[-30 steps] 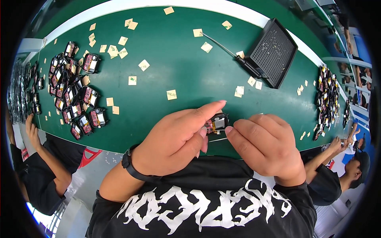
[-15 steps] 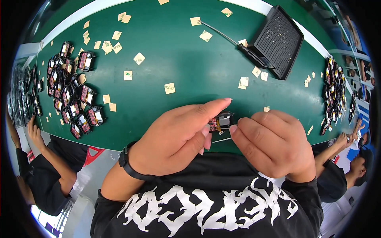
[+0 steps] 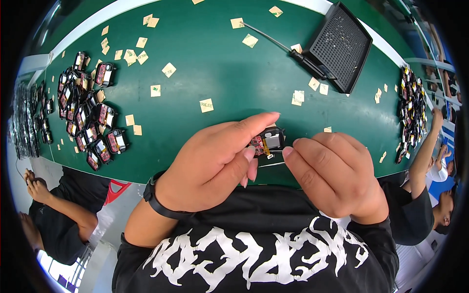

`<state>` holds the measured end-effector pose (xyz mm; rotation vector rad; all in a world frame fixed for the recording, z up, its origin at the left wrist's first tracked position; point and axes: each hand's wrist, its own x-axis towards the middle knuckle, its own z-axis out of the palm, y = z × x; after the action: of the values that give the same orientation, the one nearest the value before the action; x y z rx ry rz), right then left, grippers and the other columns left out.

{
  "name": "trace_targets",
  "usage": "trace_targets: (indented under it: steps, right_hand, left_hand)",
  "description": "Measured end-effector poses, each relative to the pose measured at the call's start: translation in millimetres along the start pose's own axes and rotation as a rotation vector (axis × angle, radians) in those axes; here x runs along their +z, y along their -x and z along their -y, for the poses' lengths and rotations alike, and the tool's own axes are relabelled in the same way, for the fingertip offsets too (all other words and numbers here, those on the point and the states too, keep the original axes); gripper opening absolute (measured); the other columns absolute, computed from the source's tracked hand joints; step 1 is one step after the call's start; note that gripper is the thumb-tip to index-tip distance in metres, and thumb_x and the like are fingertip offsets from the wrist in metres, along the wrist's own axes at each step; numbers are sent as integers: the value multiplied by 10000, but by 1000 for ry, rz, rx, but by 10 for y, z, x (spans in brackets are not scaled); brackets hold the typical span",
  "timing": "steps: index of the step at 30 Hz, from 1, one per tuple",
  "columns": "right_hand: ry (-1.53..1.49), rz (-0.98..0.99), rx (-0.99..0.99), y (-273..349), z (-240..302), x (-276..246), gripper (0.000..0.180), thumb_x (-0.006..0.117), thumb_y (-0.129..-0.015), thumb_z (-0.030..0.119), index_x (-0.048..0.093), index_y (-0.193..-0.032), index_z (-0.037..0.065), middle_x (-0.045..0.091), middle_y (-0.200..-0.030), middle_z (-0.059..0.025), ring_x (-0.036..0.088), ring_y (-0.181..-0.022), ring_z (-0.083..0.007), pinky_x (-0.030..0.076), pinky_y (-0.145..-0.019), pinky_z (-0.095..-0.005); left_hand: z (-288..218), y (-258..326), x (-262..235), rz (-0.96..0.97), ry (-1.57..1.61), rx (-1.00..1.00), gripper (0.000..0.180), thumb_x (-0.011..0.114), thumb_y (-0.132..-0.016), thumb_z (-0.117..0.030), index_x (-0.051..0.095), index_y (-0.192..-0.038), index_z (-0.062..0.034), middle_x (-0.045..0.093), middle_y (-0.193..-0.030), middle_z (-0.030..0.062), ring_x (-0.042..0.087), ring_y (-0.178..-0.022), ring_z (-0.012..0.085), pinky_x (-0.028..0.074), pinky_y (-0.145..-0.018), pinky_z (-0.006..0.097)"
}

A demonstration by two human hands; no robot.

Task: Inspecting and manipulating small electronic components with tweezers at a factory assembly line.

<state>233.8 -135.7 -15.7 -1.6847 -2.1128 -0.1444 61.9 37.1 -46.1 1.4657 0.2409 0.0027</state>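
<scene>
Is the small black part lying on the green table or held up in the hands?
Held: the small black part sits between the left hand fingertips, with the right hand touching its side.

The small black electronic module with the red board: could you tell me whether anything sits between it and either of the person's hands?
Nothing visible does. The left hand pinches the small black electronic module with the red board directly between thumb and forefinger, and the right hand has its fingertips at the module's right edge, by a thin pale wire.
</scene>
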Motion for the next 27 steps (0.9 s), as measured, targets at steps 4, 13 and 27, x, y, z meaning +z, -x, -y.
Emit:
trace_targets:
  steps: [4, 13, 27]
  right_hand:
    - [-5, -4, 14, 16, 22, 20, 257, 738, -682, 41, 695, -913, -64, 643, -880, -127, 613, -723, -217, 493, -513, -288]
    - [-110, 28, 14, 11, -33, 3, 276, 727, -652, 45, 686, -902, -65, 630, -862, -111, 589, -701, -202, 477, -488, -291]
    - [-126, -49, 41, 44, -19, 76, 248, 737, -684, 49, 694, -899, -66, 644, -864, -123, 608, -714, -215, 502, -501, -301]
  left_hand:
    - [6, 6, 5, -11, 5, -10, 533, 426, -959, 83, 521, -1480, 15, 625, -800, 56, 602, -655, 116, 514, -594, 258]
    - [15, 6, 9, 7, -34, 13, 541, 434, -951, 90, 529, -1477, 7, 628, -790, 54, 597, -642, 116, 508, -588, 257]
    - [3, -15, 1, -2, 30, -28, 534, 428, -951, 76, 534, -1470, 13, 626, -790, 53, 604, -651, 114, 513, -590, 254]
